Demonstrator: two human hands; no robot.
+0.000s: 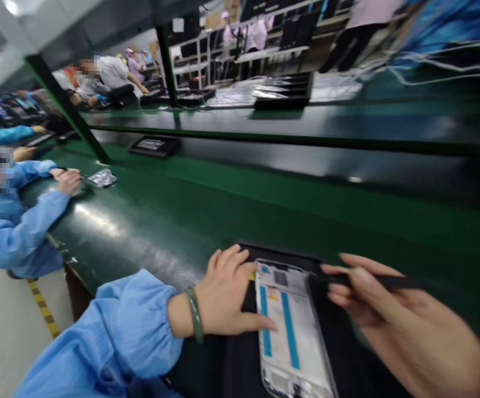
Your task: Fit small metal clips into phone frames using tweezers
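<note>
A silver phone frame (306, 331) with two blue strips lies on a black pad (240, 354) on the green bench. My left hand (227, 298) rests across the pad's left side, fingers spread, its thumb lying on the phone frame near one blue strip. A green bangle (195, 315) circles that wrist below a blue sleeve. To the right of the frame, my right hand (389, 309) pinches a slim black tool (393, 282) between thumb and fingers. The tool's tip points left at the frame's upper right edge; blur hides whether it touches.
On the left, a co-worker in a blue smock (16, 221) handles something beside a crinkled silver bag (103, 177). A black tray (154, 146) lies near the raised shelf (223, 121). Green posts (68, 108) rise from the bench. A black rack (285, 91) and white cables (442, 69) are on the shelf.
</note>
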